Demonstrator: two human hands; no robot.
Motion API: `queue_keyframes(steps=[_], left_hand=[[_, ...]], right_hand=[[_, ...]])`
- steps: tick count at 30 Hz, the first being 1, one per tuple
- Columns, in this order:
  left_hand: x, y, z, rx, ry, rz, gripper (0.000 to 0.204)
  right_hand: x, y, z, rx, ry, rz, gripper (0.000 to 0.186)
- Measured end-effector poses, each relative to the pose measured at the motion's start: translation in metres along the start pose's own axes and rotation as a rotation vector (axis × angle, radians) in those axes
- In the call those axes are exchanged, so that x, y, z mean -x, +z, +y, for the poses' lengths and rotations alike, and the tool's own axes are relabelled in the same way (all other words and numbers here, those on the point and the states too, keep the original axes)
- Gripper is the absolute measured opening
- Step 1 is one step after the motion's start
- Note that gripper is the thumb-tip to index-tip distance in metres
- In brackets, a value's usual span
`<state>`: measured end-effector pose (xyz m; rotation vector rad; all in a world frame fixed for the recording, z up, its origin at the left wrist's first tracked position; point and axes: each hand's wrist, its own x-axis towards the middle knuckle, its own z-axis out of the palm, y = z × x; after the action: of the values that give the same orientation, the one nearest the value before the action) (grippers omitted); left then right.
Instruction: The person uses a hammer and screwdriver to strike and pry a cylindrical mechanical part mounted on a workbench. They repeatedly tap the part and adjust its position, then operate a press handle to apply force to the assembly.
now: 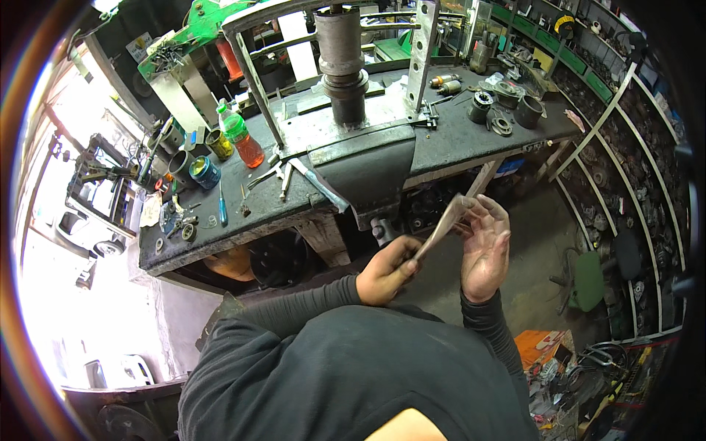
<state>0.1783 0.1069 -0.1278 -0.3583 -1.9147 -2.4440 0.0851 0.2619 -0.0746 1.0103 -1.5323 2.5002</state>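
A thin, flat, greyish-tan strip [444,227] is held in front of the torso, nearly edge-on, its long axis slanting from the left hand [387,273] up and rightward toward the right hand [486,253]. The left thumb and curled fingers pinch its lower end; the right fingers spread loosely beside its upper end, contact unclear. Beyond, 1 green-capped bottle [248,151] stands on a dark workbench [450,147].

- White sign [139,47] at the upper left, by the green frame [197,31]: dark and yellowish marks, too small to read
- Orange box [540,344] on the lower right: pale markings, too blurred to make out
- No words or numbers clearly readable anywhere
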Motion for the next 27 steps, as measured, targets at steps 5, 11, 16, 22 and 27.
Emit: queue_keyframes(steps=[5,11,16,22,27], left_hand=[[-0.062,0.016,0.042,0.365,0.093,-0.041,0.036],[-0.090,-0.007,0.056,0.119,0.287,-0.012,0.031],[-0.094,-0.064,0.098,-0.920,0.356,0.024,0.016],[-0.107,-0.115,0.114,-1.362,1.173,0.042,0.029],[-0.135,-0.128,0.117,-1.557,1.178,-0.320,0.019]], right_hand=[[0.031,-0.014,0.028,-0.106,0.419,-0.071,0.082],[0.042,-0.013,0.026,-0.021,0.328,-0.002,0.049],[0.037,0.005,0.059,0.150,0.211,0.064,0.024],[0.035,0.018,0.108,0.523,0.067,0.095,0.019],[0.018,0.023,0.113,0.732,-0.039,0.025,0.019]])
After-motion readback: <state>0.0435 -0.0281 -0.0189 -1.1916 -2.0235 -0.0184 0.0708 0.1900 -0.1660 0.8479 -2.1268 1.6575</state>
